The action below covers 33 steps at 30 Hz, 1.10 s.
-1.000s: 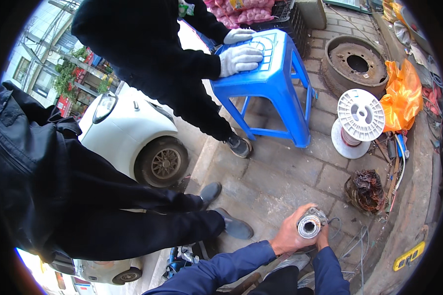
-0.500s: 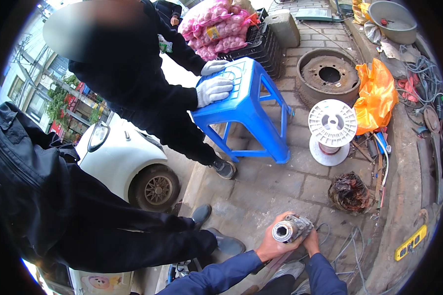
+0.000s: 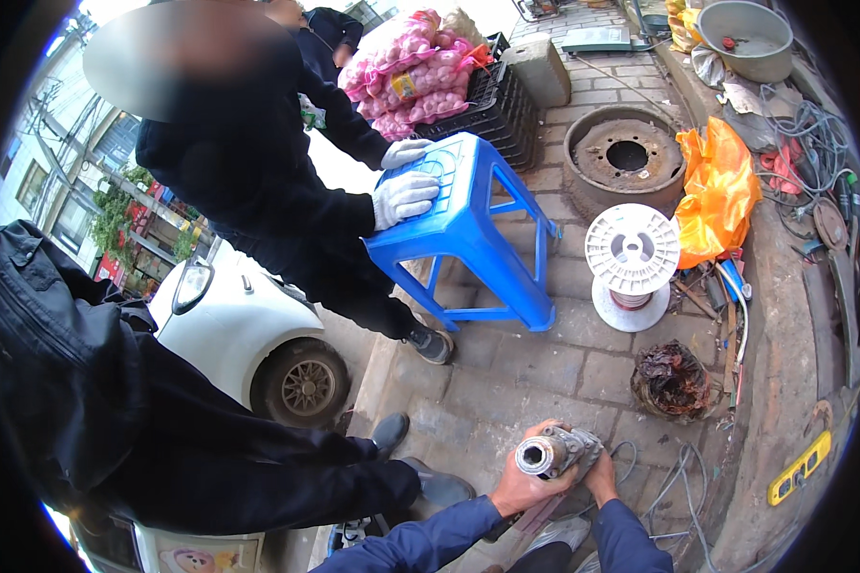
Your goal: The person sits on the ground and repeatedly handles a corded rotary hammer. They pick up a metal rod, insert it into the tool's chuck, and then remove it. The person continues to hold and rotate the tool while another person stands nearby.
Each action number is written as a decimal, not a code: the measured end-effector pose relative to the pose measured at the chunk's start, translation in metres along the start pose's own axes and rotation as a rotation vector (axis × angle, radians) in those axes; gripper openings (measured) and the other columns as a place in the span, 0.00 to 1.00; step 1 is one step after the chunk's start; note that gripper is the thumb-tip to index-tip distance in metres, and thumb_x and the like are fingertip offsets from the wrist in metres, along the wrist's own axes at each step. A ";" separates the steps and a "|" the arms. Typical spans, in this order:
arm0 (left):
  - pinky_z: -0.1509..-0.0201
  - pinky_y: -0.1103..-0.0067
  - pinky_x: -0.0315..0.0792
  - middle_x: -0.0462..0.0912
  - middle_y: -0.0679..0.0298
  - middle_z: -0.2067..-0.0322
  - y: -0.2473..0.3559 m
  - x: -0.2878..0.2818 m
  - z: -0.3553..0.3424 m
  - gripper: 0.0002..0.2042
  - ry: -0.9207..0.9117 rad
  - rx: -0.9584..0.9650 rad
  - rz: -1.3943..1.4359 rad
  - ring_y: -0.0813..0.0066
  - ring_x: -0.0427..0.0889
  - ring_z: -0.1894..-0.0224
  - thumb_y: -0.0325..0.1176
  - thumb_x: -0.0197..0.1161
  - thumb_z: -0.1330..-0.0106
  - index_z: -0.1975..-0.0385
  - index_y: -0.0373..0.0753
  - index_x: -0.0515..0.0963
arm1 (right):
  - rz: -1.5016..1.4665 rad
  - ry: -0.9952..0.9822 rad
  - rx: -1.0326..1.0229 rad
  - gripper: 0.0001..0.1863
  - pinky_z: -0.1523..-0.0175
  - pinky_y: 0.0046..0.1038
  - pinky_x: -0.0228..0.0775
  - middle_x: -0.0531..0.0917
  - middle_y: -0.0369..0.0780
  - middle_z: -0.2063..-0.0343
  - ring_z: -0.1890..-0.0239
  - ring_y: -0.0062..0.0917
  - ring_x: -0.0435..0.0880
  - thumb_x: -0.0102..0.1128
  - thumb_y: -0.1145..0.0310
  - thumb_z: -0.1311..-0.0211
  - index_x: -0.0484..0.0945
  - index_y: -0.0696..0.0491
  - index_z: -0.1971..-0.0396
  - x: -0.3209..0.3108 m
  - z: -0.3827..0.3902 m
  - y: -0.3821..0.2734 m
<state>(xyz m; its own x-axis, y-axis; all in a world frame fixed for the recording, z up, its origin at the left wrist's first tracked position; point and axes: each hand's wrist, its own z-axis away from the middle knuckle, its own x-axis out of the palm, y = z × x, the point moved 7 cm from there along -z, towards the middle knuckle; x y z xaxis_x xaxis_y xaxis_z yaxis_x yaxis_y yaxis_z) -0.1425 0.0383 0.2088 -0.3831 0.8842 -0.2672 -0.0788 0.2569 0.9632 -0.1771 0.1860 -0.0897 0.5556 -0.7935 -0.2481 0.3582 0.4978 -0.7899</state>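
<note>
Low in the picture, a worn grey metal power tool point(image 3: 571, 447) points its round, hollow socket end up toward me. My left hand point(image 3: 523, 489) is wrapped round its left side, just below the socket, with some fingers showing over the top. My right hand point(image 3: 601, 478) grips its right side farther back; the tool's body hides part of those fingers. A grey cord point(image 3: 686, 477) lies in loops on the paving to the right of my hands. Beyond the tool, to the right, stands a crumpled bag with dark, greasy contents point(image 3: 676, 380).
A person's gloved hands point(image 3: 404, 198) rest on a blue plastic stool point(image 3: 468, 229). Another person's shoe point(image 3: 440, 482) is close to my left arm. Rightward are a white wire spool point(image 3: 633, 250), a rusty wheel rim point(image 3: 583, 177), an orange bag point(image 3: 717, 205) and a yellow power strip point(image 3: 799, 468).
The view has shifted slightly, so the stool, spool and rim appear lower and a little left. Both my hands keep hold of the power tool. More of a person at the back shows.
</note>
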 end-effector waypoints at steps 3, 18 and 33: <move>0.35 0.75 0.74 0.81 0.60 0.43 0.000 0.000 0.000 0.37 0.022 0.017 0.014 0.73 0.81 0.42 0.30 0.80 0.45 0.35 0.34 0.70 | -0.004 0.009 -0.009 0.25 0.40 0.33 0.76 0.89 0.44 0.45 0.43 0.28 0.86 0.72 0.59 0.37 0.83 0.53 0.42 0.005 -0.006 0.012; 0.34 0.73 0.74 0.81 0.58 0.43 0.001 0.001 0.004 0.38 -0.002 -0.050 -0.010 0.70 0.81 0.41 0.31 0.81 0.46 0.34 0.36 0.69 | -0.159 0.073 -0.013 0.24 0.46 0.38 0.79 0.90 0.49 0.52 0.46 0.39 0.89 0.76 0.56 0.41 0.86 0.55 0.49 0.008 -0.005 0.010; 0.29 0.68 0.70 0.79 0.55 0.42 -0.003 0.001 0.003 0.40 -0.038 -0.064 0.000 0.64 0.78 0.36 0.26 0.79 0.46 0.33 0.36 0.65 | -0.008 -0.023 0.005 0.28 0.38 0.34 0.75 0.86 0.46 0.43 0.39 0.34 0.84 0.74 0.57 0.38 0.81 0.54 0.41 0.003 -0.003 0.008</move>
<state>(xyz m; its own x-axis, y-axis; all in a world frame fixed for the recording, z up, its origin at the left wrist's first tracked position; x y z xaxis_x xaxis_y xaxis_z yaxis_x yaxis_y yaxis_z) -0.1398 0.0400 0.2058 -0.3485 0.8986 -0.2667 -0.1379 0.2322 0.9628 -0.1750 0.1868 -0.0984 0.5700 -0.7893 -0.2283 0.3665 0.4929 -0.7891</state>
